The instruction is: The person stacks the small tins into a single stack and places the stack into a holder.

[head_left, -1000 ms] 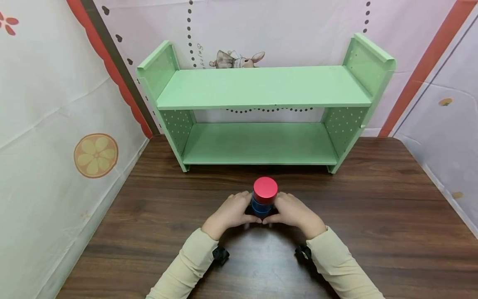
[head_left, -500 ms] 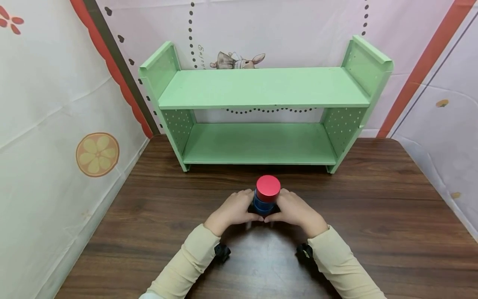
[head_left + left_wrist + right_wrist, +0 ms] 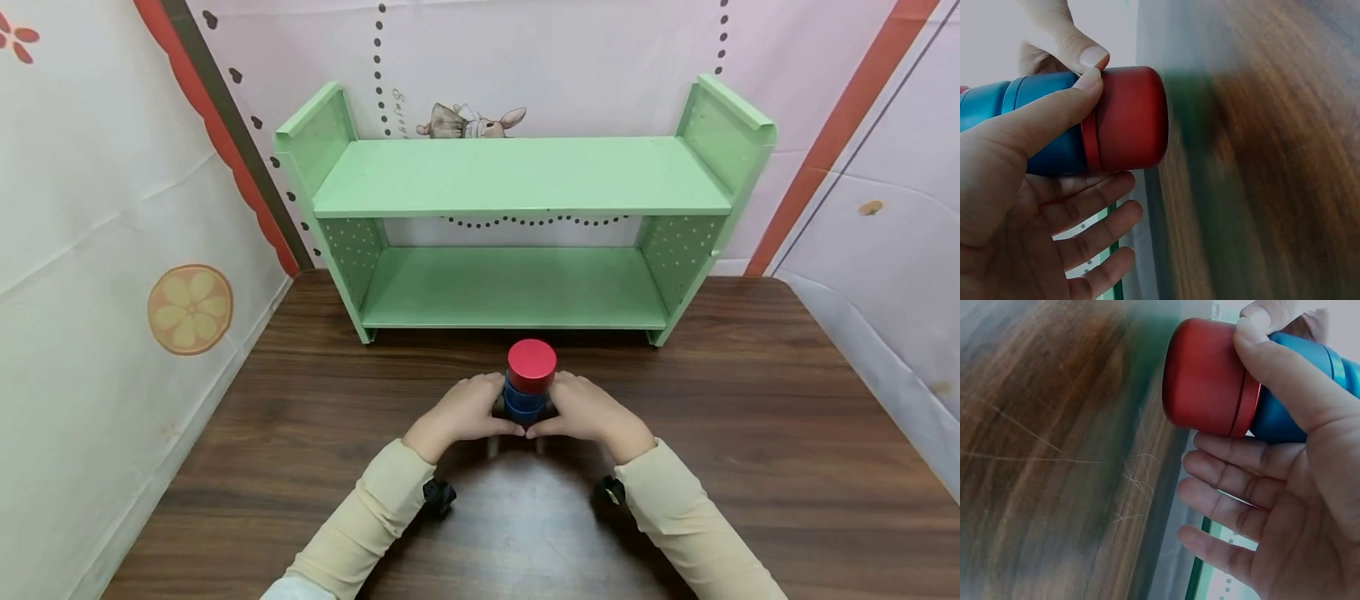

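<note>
Both hands hold a blue bottle with red ends point(image 3: 532, 367) between them, upright, in front of the shelf. Its red lower part point(image 3: 1132, 119) faces the wooden table in the left wrist view and appears to be just above it. My left hand point(image 3: 467, 412) grips the bottle from the left, thumb across the near side. From the right, my right hand point(image 3: 588, 412) grips it the same way, and the two thumb tips meet. In the right wrist view, the right hand's lower fingers point(image 3: 1222, 550) extend past the bottle's far side.
A green two-tier shelf point(image 3: 517, 312) stands at the back of the dark wooden table point(image 3: 750, 450), with raised side panels. Printed cloth point(image 3: 82, 250) hangs behind it and along both sides. Black wrist cameras point(image 3: 439, 497) sit below the sleeves.
Both hands and the bottle have shifted slightly up in the head view, towards the shelf. The grip looks the same. The head view has turned a little.
</note>
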`<state>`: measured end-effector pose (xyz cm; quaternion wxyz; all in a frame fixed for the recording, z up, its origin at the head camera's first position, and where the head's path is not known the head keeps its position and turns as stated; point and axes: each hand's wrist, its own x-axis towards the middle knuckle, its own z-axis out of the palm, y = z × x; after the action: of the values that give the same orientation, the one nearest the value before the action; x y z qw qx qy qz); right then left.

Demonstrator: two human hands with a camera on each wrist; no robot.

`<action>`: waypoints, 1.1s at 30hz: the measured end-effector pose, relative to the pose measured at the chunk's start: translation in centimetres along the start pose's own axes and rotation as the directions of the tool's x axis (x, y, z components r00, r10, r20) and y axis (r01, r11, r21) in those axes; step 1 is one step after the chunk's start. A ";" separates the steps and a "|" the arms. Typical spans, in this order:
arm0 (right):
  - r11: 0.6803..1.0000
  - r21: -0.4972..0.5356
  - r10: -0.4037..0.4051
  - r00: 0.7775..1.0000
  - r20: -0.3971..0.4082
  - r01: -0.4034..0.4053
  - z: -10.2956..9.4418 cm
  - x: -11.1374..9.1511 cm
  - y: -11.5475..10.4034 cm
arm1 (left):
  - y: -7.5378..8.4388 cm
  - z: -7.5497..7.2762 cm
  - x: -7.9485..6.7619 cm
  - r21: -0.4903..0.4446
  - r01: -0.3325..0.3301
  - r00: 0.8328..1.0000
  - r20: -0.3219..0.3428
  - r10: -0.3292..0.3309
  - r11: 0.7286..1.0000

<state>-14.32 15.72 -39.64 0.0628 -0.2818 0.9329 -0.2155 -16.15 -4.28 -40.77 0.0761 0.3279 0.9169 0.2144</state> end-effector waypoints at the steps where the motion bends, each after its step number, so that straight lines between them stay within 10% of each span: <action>1: 1.000 -0.003 -0.001 1.000 0.000 0.001 -0.1 0.1 -0.1 | 0.0 -0.1 0.0 0.003 0.005 1.000 -0.003 -0.005 1.000; 33: 0.997 0.076 -0.027 0.995 0.099 0.019 -1.7 0.1 -0.1 | 1.6 -1.3 -0.3 -0.060 0.044 0.999 0.028 -0.043 0.997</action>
<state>-14.79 16.18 -38.01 0.1174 -0.3004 0.9165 -0.2365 -15.37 -3.86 -38.89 0.1029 0.3083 0.9158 0.2358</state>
